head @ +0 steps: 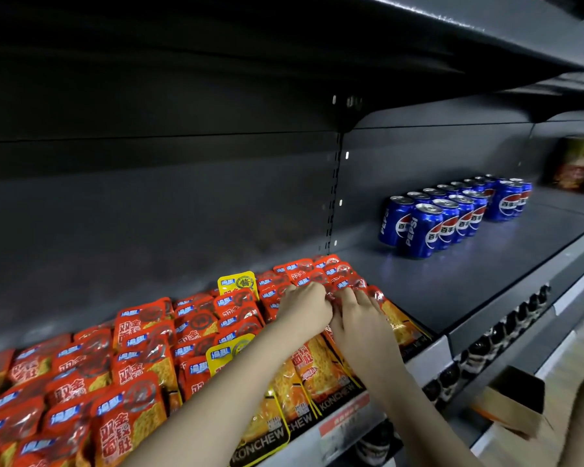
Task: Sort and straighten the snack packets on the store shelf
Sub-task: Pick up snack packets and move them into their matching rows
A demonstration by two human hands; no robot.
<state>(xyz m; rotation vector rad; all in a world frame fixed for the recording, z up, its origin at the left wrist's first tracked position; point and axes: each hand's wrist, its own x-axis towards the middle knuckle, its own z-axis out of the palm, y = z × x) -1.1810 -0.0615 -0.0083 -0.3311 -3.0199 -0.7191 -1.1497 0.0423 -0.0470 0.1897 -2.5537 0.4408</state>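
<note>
Head view: left hand (304, 309), right hand (360, 319) pinch red snack packets (321, 273)

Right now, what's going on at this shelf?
A person is tidying red packets laid in rows on a dark shelf. The left hand and right hand are close together, pinching red packets at the right end of the rows. A few yellow packets sit mixed in among them. Cans stand further right, apart from both hands.
</note>
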